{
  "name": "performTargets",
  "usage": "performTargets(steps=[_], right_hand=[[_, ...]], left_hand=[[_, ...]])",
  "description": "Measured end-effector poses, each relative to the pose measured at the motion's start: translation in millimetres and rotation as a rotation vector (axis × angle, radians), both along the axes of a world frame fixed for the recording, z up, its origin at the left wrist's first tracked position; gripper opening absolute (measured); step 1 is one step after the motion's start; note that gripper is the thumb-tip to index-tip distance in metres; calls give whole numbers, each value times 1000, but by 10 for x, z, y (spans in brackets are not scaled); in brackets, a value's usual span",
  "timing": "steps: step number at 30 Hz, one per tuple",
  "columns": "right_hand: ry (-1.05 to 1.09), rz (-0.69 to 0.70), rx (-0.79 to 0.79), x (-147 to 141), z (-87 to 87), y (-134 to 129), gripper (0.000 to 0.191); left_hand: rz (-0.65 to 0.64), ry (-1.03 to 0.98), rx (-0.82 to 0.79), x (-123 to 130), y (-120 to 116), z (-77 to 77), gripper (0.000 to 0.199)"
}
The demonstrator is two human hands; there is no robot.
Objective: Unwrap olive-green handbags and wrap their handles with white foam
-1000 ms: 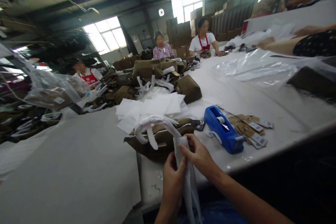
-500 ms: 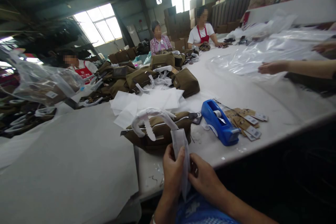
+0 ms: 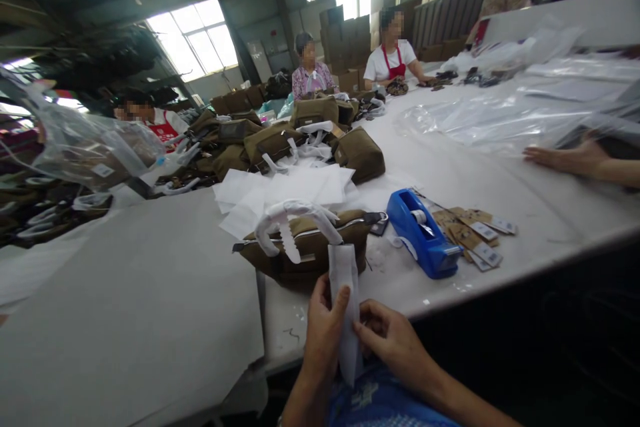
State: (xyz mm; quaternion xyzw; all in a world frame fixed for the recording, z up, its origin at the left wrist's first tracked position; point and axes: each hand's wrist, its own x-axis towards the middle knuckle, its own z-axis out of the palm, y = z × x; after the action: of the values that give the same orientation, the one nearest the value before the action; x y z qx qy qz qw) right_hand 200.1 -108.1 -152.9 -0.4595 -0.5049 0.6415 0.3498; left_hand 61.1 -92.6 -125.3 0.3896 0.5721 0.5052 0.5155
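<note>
An olive-brown handbag (image 3: pixel 310 273) lies near the table's front edge, with a handle wrapped in white (image 3: pixel 325 219) arching over its zipper. From its right side a strip of white wrapping paper (image 3: pixel 343 270) hangs down toward me, folded lengthwise. My left hand (image 3: pixel 323 323) is closed on this strip, thumb on its front face. Lower down, the fingers of my right hand (image 3: pixel 387 333) pinch its right edge. What lies inside the folded paper is hidden. Right of the bag stands a blue tape dispenser (image 3: pixel 425 233) with a roll of tape.
Brown tags with white labels (image 3: pixel 483 230) lie beyond the dispenser. White paper sheets (image 3: pixel 295 187) sit behind the bag, before a heap of similar bags (image 3: pixel 357 153). A large pale sheet (image 3: pixel 150 307) covers the left. A co-worker's hand (image 3: pixel 575 157) rests by clear plastic (image 3: pixel 460 117).
Both my hands keep hold of the paper strip, which now looks flatter and faces me more. The co-worker's hand at right has moved down and right. The view has shifted slightly.
</note>
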Motion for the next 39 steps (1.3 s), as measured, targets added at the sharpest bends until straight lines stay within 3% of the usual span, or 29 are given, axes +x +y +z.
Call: performTargets(steps=[2,6,10,12,15,17,21,25,33,36,39], right_hand=[[47,4,-35,-1,-35,14,32],[82,21,-51,-24,-29,18,35],[-36,74,101,145,99,93,32],[-241,-119,286,401,162,217,32],[-596,-591,565,955,184,516,38],[-718,-734,625,1325,134,743,44],[-636,-712,374,1724,-49,1090,39],[-468,-669,280,1682,-107,1159,39],[-276,-847,252,1622,248,751,43],[-248,-821,159,1727,173,605,52],[-242,-777,85,1811,-87,528,57]], left_hand=[[-37,-73,-57,-85,-155,-65,52],[-122,-190,-117,-203,-456,-355,56],[-31,-171,-120,-212,-558,-466,57],[18,-115,-118,-207,-547,-427,57],[51,-46,-127,-205,-507,-374,59],[37,-37,-130,-198,-484,-374,60],[-1,-39,-123,-177,-457,-418,58],[-15,-31,-123,-195,-449,-457,58],[8,-2,-94,-226,-450,-453,56],[10,-12,-100,-205,-440,-440,58],[1,-19,-115,-180,-431,-435,59]])
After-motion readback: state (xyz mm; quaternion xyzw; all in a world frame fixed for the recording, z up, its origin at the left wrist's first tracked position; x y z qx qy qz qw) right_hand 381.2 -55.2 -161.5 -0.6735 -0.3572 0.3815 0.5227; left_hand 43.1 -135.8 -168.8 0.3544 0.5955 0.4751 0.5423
